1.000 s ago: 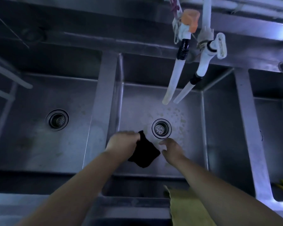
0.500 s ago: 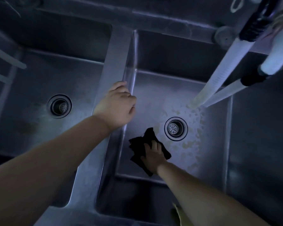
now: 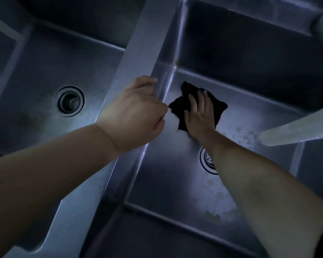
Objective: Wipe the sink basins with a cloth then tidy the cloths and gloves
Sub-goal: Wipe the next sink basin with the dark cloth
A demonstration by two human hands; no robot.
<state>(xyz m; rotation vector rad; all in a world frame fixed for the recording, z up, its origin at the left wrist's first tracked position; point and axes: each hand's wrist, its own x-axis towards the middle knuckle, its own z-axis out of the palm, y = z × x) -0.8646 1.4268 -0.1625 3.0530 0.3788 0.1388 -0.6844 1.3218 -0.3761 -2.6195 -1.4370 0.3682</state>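
Note:
A dark crumpled cloth (image 3: 220, 107) lies on the floor of the middle sink basin (image 3: 172, 175), close to its far left corner. My right hand (image 3: 199, 116) presses down on the cloth with straight, spread fingers. My left hand (image 3: 136, 112) sits on the steel divider (image 3: 144, 43) between the left and middle basins, its fingers curled over the divider's edge on the middle basin's side. No gloves or other cloths are in view.
The middle basin's drain (image 3: 206, 161) is half hidden by my right forearm. Pale residue spots (image 3: 218, 215) lie on the floor near it. The left basin (image 3: 35, 146) has its own drain (image 3: 69, 100). A pale hose end (image 3: 296, 131) hangs at the right.
My right hand has slid the cloth from beside the drain toward the basin's far left corner. My left hand stays on the divider. The camera has come closer to the sink.

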